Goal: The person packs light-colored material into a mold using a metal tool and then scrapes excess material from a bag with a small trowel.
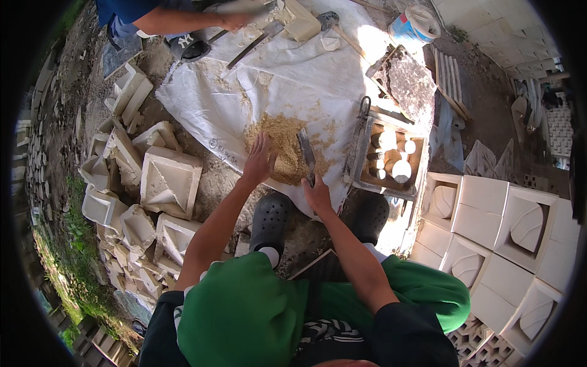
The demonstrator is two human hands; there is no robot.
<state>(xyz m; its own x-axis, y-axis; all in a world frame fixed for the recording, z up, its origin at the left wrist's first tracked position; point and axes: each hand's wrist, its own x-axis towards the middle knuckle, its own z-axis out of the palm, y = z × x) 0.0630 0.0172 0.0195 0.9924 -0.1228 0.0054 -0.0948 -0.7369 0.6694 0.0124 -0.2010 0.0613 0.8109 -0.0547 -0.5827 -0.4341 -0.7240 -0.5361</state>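
A heap of damp, sandy mix [284, 144] lies on a white sheet [208, 98] spread over the ground. My left hand [261, 160] rests against the heap's left side, its fingers stretched out and holding nothing. In my right hand [317, 194] is the handle of a trowel [306, 150], fingers wrapped round it. The trowel's narrow metal blade points away from me, over the right side of the heap. Just right of the sheet stands a box-like mould [361, 164] with several pale round cores inside.
Pale cast blocks [171, 180] are piled on the left, some broken. Stacked decorative blocks [495, 211] stand at the right. Ahead, a co-worker's hand [234, 23] is beside a pale block [299, 21] and tools. A bucket [408, 27] and a rough slab [406, 82] are at far right.
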